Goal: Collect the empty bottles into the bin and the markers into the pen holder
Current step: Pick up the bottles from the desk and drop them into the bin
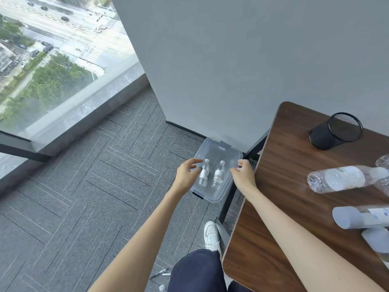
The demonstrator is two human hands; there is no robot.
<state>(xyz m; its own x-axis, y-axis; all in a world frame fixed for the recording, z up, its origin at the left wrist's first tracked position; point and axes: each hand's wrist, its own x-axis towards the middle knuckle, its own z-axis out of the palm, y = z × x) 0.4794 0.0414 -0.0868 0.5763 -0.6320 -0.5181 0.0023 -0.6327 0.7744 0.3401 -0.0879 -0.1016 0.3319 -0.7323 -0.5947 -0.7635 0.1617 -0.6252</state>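
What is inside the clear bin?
A bottle beside a second bottle lies in the bin. The left hand and right hand cover its sides; those parts are unseen.

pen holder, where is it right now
In the head view the black mesh pen holder sits upper right on the wooden table near its far corner, beyond the lying bottle.

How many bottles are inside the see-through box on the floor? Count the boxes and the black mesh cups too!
Bin: 1
Bottles inside it: 2
Pen holder: 1
Total: 4
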